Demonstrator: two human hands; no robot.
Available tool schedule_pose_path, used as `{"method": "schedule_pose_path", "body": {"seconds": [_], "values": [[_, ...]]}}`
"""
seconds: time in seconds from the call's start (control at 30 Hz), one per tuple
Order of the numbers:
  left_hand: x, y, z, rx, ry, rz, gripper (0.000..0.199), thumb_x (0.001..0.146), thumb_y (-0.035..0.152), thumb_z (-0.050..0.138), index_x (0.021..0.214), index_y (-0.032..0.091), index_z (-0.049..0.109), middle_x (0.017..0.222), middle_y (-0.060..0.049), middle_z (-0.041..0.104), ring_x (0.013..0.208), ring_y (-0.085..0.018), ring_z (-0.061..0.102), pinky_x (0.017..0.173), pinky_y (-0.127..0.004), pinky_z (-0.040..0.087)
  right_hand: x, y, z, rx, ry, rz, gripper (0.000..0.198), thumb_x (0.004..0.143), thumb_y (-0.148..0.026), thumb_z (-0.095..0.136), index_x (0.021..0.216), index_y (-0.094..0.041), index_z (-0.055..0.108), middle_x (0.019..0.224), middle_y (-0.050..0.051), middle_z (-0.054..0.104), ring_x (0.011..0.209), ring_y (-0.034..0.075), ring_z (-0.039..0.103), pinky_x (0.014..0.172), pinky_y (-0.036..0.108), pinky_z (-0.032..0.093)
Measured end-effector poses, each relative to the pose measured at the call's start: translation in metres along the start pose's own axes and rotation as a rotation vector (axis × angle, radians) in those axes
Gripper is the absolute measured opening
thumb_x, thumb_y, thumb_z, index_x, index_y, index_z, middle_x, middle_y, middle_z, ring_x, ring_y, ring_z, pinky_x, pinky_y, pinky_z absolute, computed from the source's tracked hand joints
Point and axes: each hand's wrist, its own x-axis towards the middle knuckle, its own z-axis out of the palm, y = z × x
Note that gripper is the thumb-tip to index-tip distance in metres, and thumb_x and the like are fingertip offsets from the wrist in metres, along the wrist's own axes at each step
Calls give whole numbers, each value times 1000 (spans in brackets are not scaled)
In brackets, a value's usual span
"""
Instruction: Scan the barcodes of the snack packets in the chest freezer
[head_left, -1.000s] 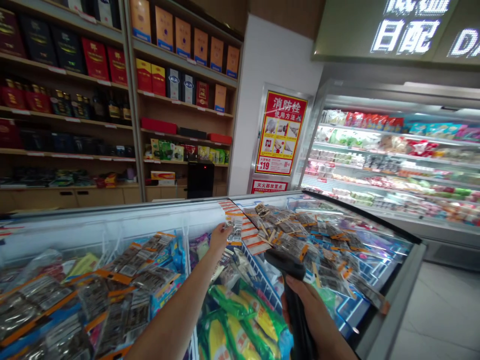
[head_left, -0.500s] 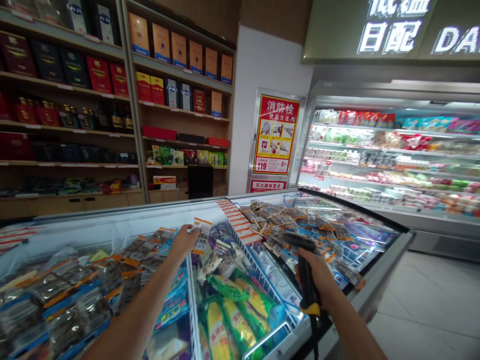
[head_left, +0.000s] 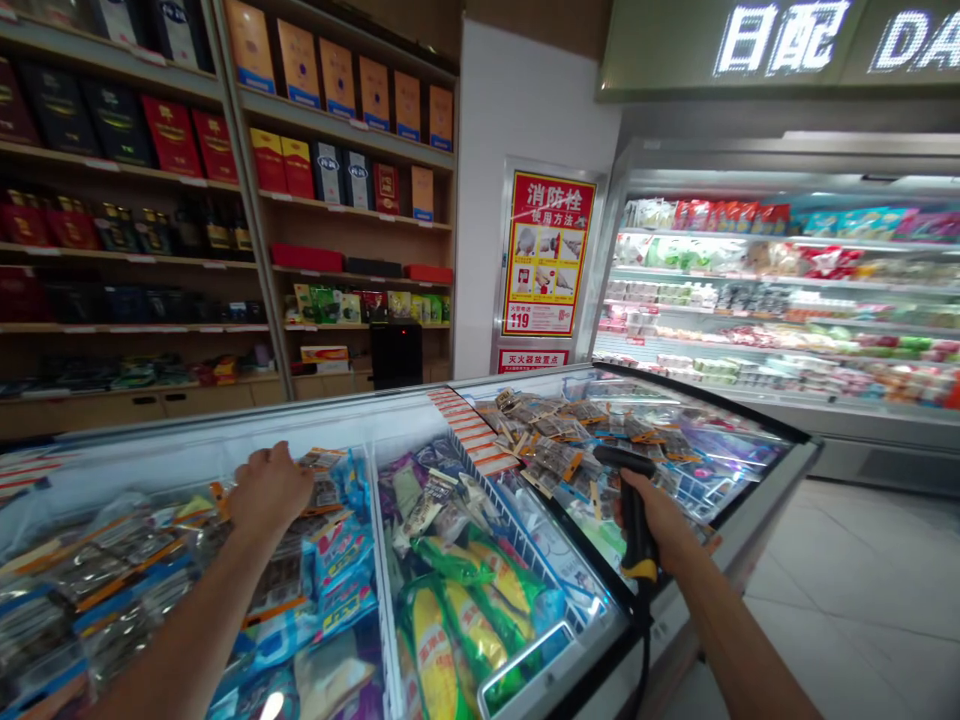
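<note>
My left hand (head_left: 271, 490) is over the left part of the chest freezer, knuckles up and fingers curled down among clear snack packets (head_left: 324, 490) with orange edges. Its fingertips are hidden, so what it grips cannot be made out. In my right hand (head_left: 660, 520) is a black and yellow handheld barcode scanner (head_left: 637, 525), held by its handle with the head upward and a cable hanging below. More of the brown-filled packets (head_left: 555, 455) lie on the glass lid beyond the scanner. Blue packages (head_left: 341, 565) show to the right of my left forearm.
A white wire divider (head_left: 384, 590) separates the packets from bagged corn (head_left: 431, 640) in green and yellow wrap. The freezer's black-edged glass lid (head_left: 750, 460) is at right. Behind stand shelves of boxes (head_left: 337, 75), a red fire-hydrant poster (head_left: 551, 255) and a lit refrigerated display (head_left: 780, 290).
My left hand has moved left, from holding a packet above the divider to the packet pile. That packet no longer shows there. The scanner has shifted slightly right in view.
</note>
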Motion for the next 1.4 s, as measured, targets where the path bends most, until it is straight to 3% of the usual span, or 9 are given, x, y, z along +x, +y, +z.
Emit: {"method": "schedule_pose_path", "body": {"seconds": [0.1, 0.2, 0.4, 0.57, 0.7, 0.87, 1.1, 1.23, 1.4], "values": [[-3, 40, -7, -86, 77, 161, 48, 75, 36, 39, 116, 12, 40, 119, -16, 44, 105, -32, 41, 77, -41, 40, 6, -1, -1, 2, 9, -15, 20, 69, -36, 55, 65, -16, 50, 36, -3, 51, 30, 9, 47, 30, 18, 34], [-13, 105, -3, -245, 23, 396, 47, 73, 28, 43, 117, 12, 41, 120, -13, 44, 110, -28, 39, 85, -36, 38, 11, 1, -1, 22, 7, -46, 19, 69, -35, 55, 66, -16, 51, 37, -3, 52, 31, 9, 47, 30, 18, 34], [-56, 247, 46, -500, -241, 895, 50, 66, 8, 45, 115, 16, 47, 124, -11, 45, 114, -23, 39, 95, -34, 29, 14, 13, -8, 94, 52, -62, 21, 71, -36, 53, 69, -15, 52, 38, -3, 52, 32, 9, 47, 31, 18, 34], [-72, 311, 76, -604, -480, 1123, 53, 64, 4, 42, 115, 20, 49, 127, -6, 44, 118, -21, 35, 99, -34, 22, 11, 24, -16, 141, 80, -44, 22, 70, -37, 53, 72, -15, 52, 40, -3, 53, 31, 9, 47, 30, 18, 34], [-68, 315, 81, -687, -624, 1050, 41, 63, 15, 50, 103, 22, 57, 113, -8, 55, 112, -26, 40, 97, -38, 21, 9, 26, -18, 150, 90, -17, 23, 70, -38, 53, 74, -15, 52, 43, -3, 54, 33, 9, 47, 31, 18, 36], [-69, 281, 78, -529, -521, 1042, 38, 68, 34, 53, 101, 17, 57, 108, -11, 53, 106, -26, 43, 92, -35, 27, 12, 19, -9, 152, 81, 34, 21, 71, -36, 51, 75, -16, 53, 43, -2, 54, 33, 10, 47, 31, 19, 36], [-75, 269, 78, -601, -493, 1170, 46, 62, 31, 60, 106, 19, 55, 108, -12, 56, 104, -29, 46, 89, -37, 30, 13, 19, 18, 203, 20, 105, 21, 72, -37, 49, 71, -16, 50, 44, -2, 52, 34, 9, 46, 31, 19, 35], [-72, 260, 79, -771, -604, 903, 35, 47, 30, 70, 79, 18, 62, 83, -10, 63, 83, -29, 56, 75, -35, 39, 11, 16, 31, 196, 11, 103, 22, 72, -38, 49, 72, -17, 50, 45, -3, 52, 34, 9, 46, 31, 18, 35], [-56, 238, 88, -1288, -782, 348, 22, 60, 33, 60, 75, 17, 59, 76, -6, 63, 72, -20, 57, 65, -31, 44, 4, 4, 57, 189, -47, 82, 22, 72, -38, 50, 74, -17, 51, 45, -3, 52, 35, 9, 46, 31, 19, 35]]}}
